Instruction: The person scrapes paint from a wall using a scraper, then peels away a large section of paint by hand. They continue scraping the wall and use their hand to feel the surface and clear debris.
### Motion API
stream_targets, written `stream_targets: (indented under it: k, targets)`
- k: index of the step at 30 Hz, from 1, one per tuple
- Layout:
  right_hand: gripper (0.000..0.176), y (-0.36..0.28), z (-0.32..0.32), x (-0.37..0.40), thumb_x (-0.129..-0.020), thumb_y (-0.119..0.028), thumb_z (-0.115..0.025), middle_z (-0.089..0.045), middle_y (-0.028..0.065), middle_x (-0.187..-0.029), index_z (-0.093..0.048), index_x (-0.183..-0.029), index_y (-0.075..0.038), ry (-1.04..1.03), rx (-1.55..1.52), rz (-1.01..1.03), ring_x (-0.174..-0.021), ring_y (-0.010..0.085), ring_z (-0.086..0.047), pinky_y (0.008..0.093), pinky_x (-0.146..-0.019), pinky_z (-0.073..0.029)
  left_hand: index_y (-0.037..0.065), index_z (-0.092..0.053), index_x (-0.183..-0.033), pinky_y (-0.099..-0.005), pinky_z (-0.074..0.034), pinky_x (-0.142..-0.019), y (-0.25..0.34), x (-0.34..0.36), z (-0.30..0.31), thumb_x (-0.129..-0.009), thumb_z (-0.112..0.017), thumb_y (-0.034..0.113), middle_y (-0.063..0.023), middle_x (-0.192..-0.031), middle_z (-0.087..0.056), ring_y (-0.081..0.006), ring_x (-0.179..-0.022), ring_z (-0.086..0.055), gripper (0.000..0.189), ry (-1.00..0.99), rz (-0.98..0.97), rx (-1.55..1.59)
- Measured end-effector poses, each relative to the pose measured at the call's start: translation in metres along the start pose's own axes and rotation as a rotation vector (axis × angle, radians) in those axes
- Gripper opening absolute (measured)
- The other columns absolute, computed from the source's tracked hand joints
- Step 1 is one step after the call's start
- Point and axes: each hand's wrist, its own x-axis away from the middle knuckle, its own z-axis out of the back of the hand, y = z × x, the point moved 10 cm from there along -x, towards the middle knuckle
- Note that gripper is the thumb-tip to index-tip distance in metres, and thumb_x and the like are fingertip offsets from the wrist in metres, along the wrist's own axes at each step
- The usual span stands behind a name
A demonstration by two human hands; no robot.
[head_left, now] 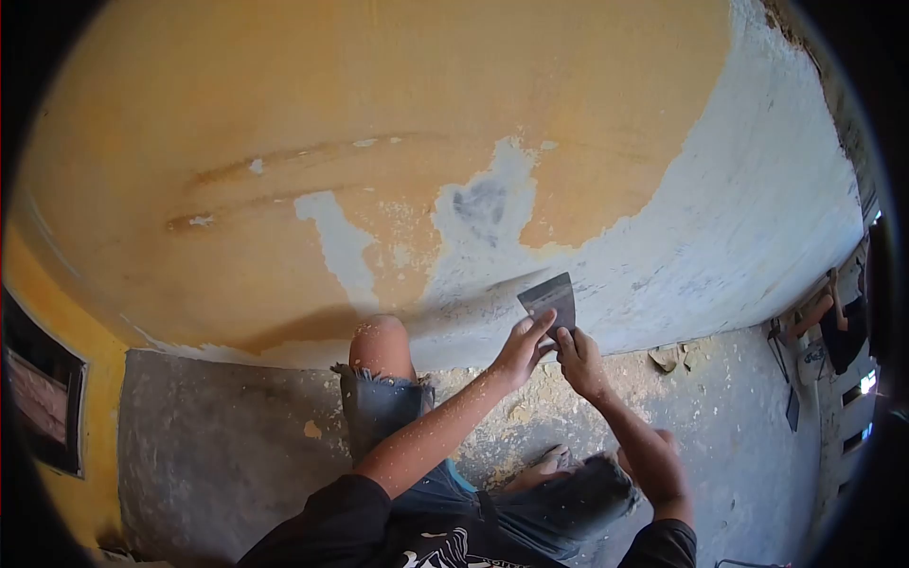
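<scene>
A scraper with a wide, flat, greyish blade is held up before the wall, its broad edge pointing up. My right hand is closed around its lower end, which the fingers mostly hide. My left hand pinches the lower left side of the blade, thumb against it and the other fingers curled. Behind the blade stands a wall with yellow-orange paint and bared whitish patches. Small pale flecks dot my forearms.
Paint flakes litter the grey floor below the wall, with larger pieces at its base. My bent knee is close to the wall. A dark-framed opening is at left. Another person is at far right.
</scene>
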Motion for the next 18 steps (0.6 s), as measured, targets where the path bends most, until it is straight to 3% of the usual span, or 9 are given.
stream_targets:
  k: [2,6,9,11,17,18]
  targets:
    - [0.034,-0.002,0.0,-0.008,-0.103,-0.033,-0.044,-0.044,-0.0039,-0.063,-0.052,-0.087,-0.004,0.154,-0.027,0.065,-0.051,0.0041,-0.04,0.0223,-0.044,-0.033,0.004,-0.056,-0.117,-0.0282,-0.051,-0.079,0.002,-0.031,0.014,-0.091,-0.063,0.043,-0.005,-0.106,-0.065,-0.0148,-0.091,-0.062,0.047,-0.032,0.006,-0.122]
    - [0.036,-0.021,-0.012,-0.016,-0.103,-0.033,-0.044,-0.048,-0.0017,-0.063,-0.051,-0.085,-0.002,0.267,-0.009,0.152,-0.054,0.0062,-0.043,0.0251,-0.047,-0.035,-0.004,-0.053,-0.124,-0.0359,-0.053,-0.087,0.027,-0.041,0.0,-0.096,-0.058,0.031,-0.0148,-0.114,-0.064,-0.0279,-0.104,-0.064,0.045,-0.062,-0.012,-0.06]
    - [0.038,-0.014,-0.012,-0.013,-0.103,-0.035,-0.043,-0.048,-0.0009,-0.063,-0.051,-0.086,-0.002,0.281,-0.064,0.124,-0.054,0.0065,-0.044,0.025,-0.048,-0.036,-0.005,-0.057,-0.119,-0.0366,-0.054,-0.087,0.025,-0.038,0.008,-0.097,-0.057,0.028,-0.0158,-0.11,-0.066,-0.0263,-0.1,-0.066,0.039,0.019,-0.037,-0.167]
    - [0.04,-0.015,-0.011,-0.008,-0.102,-0.032,-0.045,-0.059,0.0114,-0.065,-0.055,-0.089,0.005,0.256,-0.005,0.097,-0.058,0.0179,-0.057,0.0349,-0.055,-0.044,-0.006,-0.059,-0.116,-0.0359,-0.055,-0.084,0.03,-0.032,0.004,-0.098,-0.056,0.027,-0.0156,-0.107,-0.067,-0.0258,-0.096,-0.068,0.037,0.011,-0.097,-0.256]
    - [0.044,-0.015,-0.004,-0.015,-0.102,-0.034,-0.043,-0.058,0.0115,-0.063,-0.057,-0.086,0.005,0.17,-0.053,0.038,-0.057,0.0193,-0.057,0.0354,-0.056,-0.045,-0.007,-0.063,-0.11,-0.0334,-0.058,-0.073,0.039,-0.031,-0.007,-0.099,-0.054,0.023,-0.0151,-0.096,-0.07,-0.0243,-0.085,-0.071,0.033,0.109,-0.259,-0.389]
    - [0.044,-0.016,-0.004,-0.016,-0.103,-0.035,-0.042,-0.055,0.0065,-0.062,-0.055,-0.084,0.003,0.171,-0.059,0.057,-0.056,0.0142,-0.052,0.0318,-0.054,-0.043,-0.007,-0.063,-0.109,-0.0338,-0.058,-0.073,0.038,-0.032,-0.004,-0.099,-0.054,0.023,-0.0152,-0.096,-0.07,-0.0243,-0.085,-0.07,0.033,0.143,-0.271,-0.387]
